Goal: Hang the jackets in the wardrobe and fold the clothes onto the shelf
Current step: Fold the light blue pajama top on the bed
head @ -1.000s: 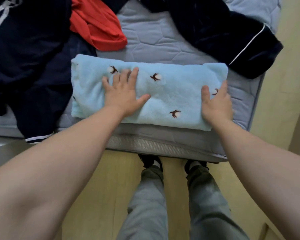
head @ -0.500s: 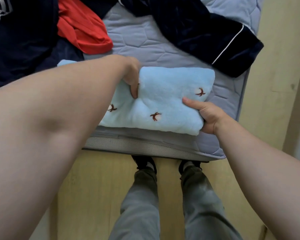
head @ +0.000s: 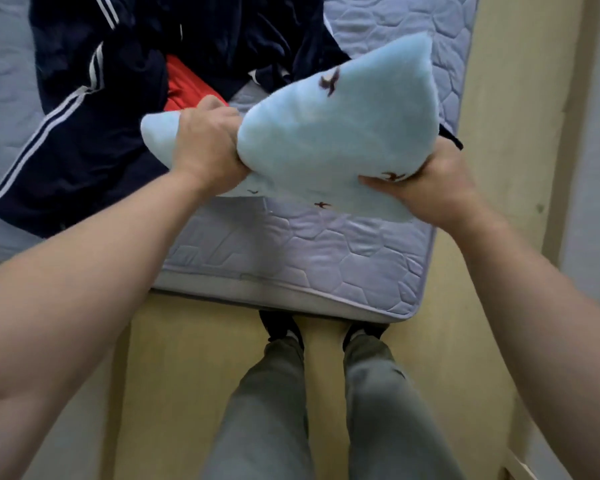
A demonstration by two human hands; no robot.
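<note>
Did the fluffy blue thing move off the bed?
Yes. The folded light-blue fleece has come up off the mattress, held in both hands.

You can't see most of the red-orange garment (head: 184, 90); the navy tracksuit jacket with white stripes (head: 84, 133) and your left hand (head: 207, 147) cover it. The folded pale-blue fleece bundle (head: 326, 133) hides your right hand's (head: 433, 188) fingers and part of the dark navy clothing behind. The quilted grey-blue mattress (head: 309, 258) gets cut off at the top and left edges.
</note>
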